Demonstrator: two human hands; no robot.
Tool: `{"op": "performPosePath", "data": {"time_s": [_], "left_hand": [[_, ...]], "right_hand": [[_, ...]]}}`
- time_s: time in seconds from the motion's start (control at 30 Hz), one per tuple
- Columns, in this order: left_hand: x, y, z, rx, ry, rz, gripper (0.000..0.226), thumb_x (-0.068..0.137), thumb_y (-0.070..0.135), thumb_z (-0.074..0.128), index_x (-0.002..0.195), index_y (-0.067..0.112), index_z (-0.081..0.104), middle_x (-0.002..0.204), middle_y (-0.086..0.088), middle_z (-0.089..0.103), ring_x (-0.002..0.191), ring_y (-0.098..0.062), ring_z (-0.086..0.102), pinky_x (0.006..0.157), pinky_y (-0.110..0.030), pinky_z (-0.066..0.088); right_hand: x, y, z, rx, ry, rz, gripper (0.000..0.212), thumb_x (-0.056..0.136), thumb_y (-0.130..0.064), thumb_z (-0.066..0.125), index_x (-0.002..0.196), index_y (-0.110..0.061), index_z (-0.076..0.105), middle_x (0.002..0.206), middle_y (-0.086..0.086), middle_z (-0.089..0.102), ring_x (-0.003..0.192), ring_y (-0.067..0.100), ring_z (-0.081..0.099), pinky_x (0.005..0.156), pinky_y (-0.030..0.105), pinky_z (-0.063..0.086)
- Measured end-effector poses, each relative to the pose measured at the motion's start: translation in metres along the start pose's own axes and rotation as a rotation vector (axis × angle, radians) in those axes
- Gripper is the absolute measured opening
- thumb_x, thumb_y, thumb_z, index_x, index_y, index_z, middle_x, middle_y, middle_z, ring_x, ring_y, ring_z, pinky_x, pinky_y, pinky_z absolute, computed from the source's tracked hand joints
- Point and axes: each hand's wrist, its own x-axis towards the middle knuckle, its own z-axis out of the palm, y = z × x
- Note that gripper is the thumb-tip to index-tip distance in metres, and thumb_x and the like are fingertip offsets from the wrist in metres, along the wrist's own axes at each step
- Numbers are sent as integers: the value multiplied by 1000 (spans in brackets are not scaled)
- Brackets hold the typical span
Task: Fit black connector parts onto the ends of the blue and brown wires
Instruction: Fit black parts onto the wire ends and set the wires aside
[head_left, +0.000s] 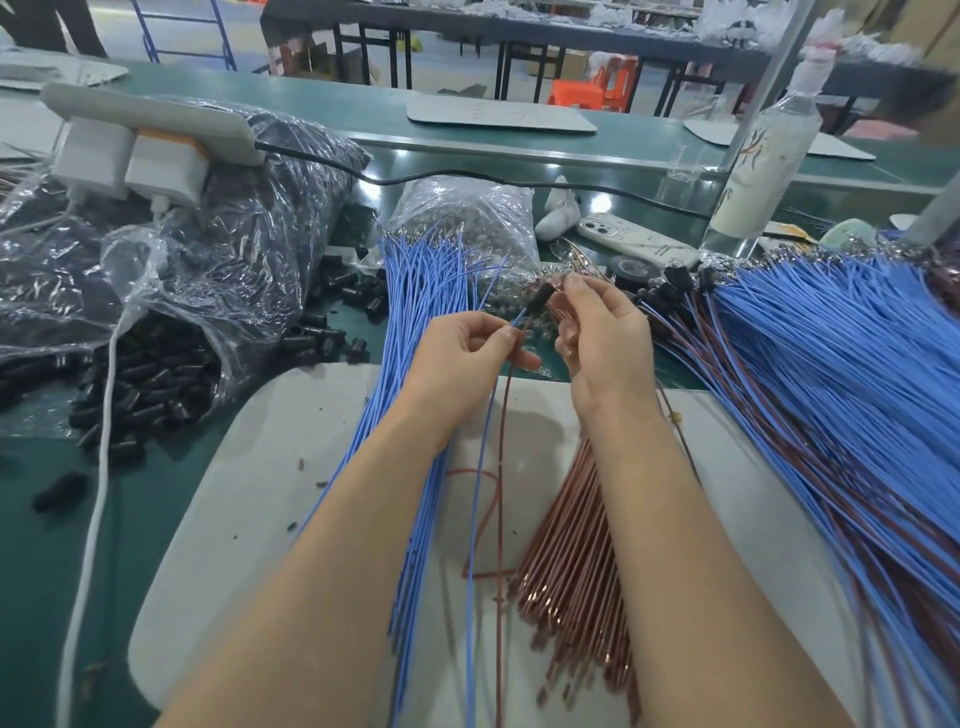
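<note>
Black connector part (539, 300) pinched in right hand (602, 343) fingertips, above the far edge of the grey mat (249, 467). Left hand (467, 348) pinches blue wire (480, 467) and brown wire (501, 467) just below it. Insertion judged under way; next, seat both ends fully.

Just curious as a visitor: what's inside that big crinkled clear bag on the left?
Small black connector parts fill the clear bag and spill from its mouth onto the green table. Glare and folds hide what lies deeper.
</note>
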Motion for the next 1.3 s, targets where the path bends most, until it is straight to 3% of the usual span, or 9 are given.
{"op": "performPosePath", "data": {"time_s": [0.1,0.17,0.3,0.43,0.63,0.8,0.9,1.03,1.3], "left_hand": [[1,0,-1,8,14,23,18,97,11,49,86,9,64,76,0,73,43,9,49,49,-5,34],[1,1,-2,13,22,35,18,96,10,50,85,10,64,75,0,72,42,8,50,47,-3,34],[1,1,-2,-13,29,47,21,95,8,52,81,14,66,73,2,71,58,6,61,57,-5,42],[2,1,-2,-36,47,61,25,94,7,52,77,17,67,71,6,69,63,4,65,60,-6,45],[2,0,-2,35,39,50,25,94,11,52,77,20,66,73,3,72,51,6,56,53,-7,41],[1,0,-2,84,16,49,25,94,10,50,77,18,67,78,1,74,63,4,61,61,-8,45],[0,1,-2,125,-17,60,28,95,11,49,76,21,67,76,4,74,57,7,57,58,-9,42],[1,2,0,151,6,78,25,94,10,49,79,16,68,81,-1,74,76,-6,66,72,-14,47],[1,-1,1,172,-21,89,25,95,11,46,81,17,66,79,-1,74,81,-10,70,78,-20,50]], "right_hand": [[-2,-1,0,-96,-89,36,14,92,-26,60,81,-19,65,68,-8,62,44,0,40,49,16,32],[-4,0,1,-209,-164,25,13,89,-31,64,82,-20,66,58,-16,59,45,-3,47,56,18,37],[-9,1,5,-239,-258,5,8,86,-19,70,83,-13,66,58,-13,63,60,3,61,70,31,57],[-12,1,6,-190,-309,-7,7,86,-6,68,80,-9,65,63,-5,69,64,9,68,59,20,54],[-10,1,5,-136,-256,-12,5,87,-9,67,84,-12,66,61,-10,66,60,8,64,56,26,56],[-11,-2,5,-109,-250,-19,8,88,-7,66,82,-12,68,59,-12,63,53,4,61,47,21,50],[-11,-3,6,-76,-240,4,9,88,-6,65,83,-12,68,59,-11,63,51,3,59,46,19,49],[-11,-2,7,-51,-244,42,8,89,-5,63,84,-11,68,56,-12,60,44,0,53,45,18,48],[-11,-3,7,-93,-247,48,8,90,-7,62,91,-12,68,54,-15,58,41,-2,51,50,25,54]]}}
